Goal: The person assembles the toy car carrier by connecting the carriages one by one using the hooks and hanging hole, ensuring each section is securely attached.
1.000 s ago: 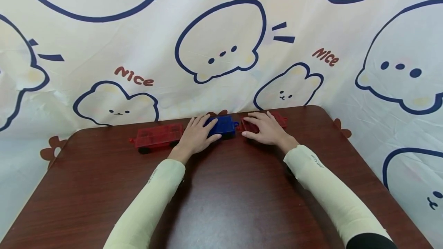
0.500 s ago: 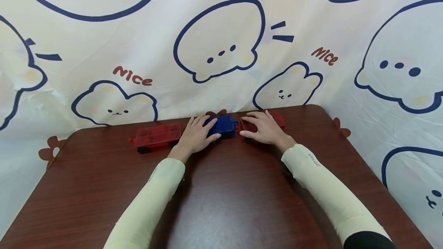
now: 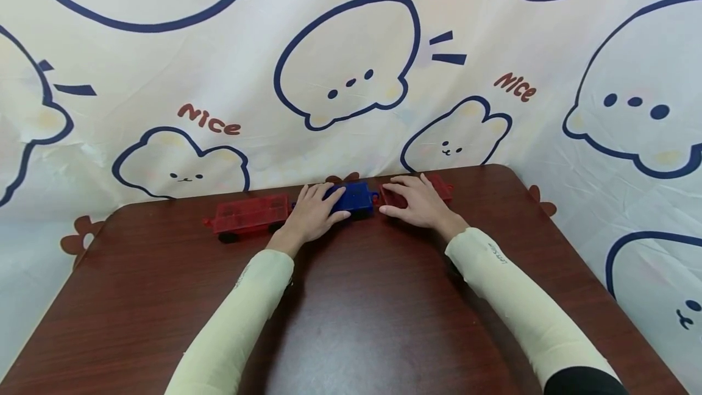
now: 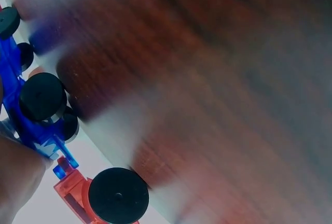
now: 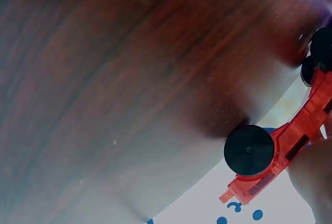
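Near the back edge of the table, three translucent toy train cars on black wheels stand in a row. My left hand (image 3: 310, 214) lies over the blue train car (image 3: 355, 198) and grips it across its left part, hiding that end. In the left wrist view, a blue hitch (image 4: 65, 153) meets the end of a red piece. My right hand (image 3: 419, 202) holds the right-hand red train car (image 3: 440, 189) from above, thumb on the near side. A longer red train car (image 3: 251, 214) stands left of my left hand, untouched.
The dark brown wooden table (image 3: 373, 309) spreads toward me under both forearms. Close behind its back edge hangs a white cloth (image 3: 340, 157) printed with blue-outlined cartoon animals. The cloth also runs along both sides.
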`<state>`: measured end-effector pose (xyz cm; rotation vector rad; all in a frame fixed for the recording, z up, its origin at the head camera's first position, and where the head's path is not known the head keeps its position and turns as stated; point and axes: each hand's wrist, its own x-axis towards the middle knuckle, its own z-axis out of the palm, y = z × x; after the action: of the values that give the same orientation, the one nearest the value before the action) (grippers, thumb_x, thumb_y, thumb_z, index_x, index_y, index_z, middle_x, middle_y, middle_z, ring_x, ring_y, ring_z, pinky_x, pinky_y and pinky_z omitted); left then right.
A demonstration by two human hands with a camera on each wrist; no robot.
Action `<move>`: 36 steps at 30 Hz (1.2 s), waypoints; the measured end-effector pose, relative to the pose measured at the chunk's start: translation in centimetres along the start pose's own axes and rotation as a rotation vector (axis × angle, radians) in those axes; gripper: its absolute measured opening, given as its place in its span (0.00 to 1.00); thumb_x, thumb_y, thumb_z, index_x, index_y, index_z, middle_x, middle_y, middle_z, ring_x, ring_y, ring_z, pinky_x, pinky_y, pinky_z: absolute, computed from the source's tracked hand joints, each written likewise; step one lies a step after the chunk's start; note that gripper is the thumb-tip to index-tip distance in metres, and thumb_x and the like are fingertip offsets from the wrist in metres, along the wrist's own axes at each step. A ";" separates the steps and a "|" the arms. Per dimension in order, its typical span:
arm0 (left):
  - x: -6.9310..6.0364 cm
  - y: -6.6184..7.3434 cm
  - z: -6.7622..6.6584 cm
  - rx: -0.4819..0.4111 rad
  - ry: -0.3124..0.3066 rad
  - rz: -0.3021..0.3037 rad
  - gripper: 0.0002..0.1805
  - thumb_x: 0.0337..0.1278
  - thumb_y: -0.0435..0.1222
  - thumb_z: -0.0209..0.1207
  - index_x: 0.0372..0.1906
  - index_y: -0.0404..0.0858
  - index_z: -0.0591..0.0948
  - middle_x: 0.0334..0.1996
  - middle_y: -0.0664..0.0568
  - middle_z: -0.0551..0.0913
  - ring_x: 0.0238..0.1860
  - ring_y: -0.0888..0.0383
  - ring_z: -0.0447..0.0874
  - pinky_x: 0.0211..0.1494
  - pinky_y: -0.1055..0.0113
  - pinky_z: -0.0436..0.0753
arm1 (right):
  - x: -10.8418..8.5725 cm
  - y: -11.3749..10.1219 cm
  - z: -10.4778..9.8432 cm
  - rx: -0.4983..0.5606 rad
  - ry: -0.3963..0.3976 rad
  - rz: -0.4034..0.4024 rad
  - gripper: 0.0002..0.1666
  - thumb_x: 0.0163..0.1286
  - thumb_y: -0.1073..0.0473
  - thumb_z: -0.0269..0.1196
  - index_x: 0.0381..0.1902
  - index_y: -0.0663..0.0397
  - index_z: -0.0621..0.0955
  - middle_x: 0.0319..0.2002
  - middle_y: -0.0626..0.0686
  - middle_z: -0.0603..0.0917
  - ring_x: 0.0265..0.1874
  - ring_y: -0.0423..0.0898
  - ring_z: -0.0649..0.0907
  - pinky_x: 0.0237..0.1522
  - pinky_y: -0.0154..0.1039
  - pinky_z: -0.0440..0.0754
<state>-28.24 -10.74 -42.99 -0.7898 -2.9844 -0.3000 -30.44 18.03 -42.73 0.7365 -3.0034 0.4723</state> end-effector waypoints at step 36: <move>-0.2 -0.7 0.0 -0.173 0.023 0.004 0.37 0.74 0.57 0.51 0.79 0.46 0.62 0.76 0.41 0.59 0.76 0.40 0.52 0.79 0.41 0.40 | 0.4 0.1 -0.2 0.019 -0.007 0.050 0.47 0.66 0.27 0.60 0.74 0.48 0.72 0.74 0.57 0.68 0.75 0.58 0.61 0.75 0.65 0.40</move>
<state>-28.38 -11.39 -43.14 -0.7999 -2.9649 -0.5688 -30.86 18.01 -42.58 0.6672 -3.0346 0.5012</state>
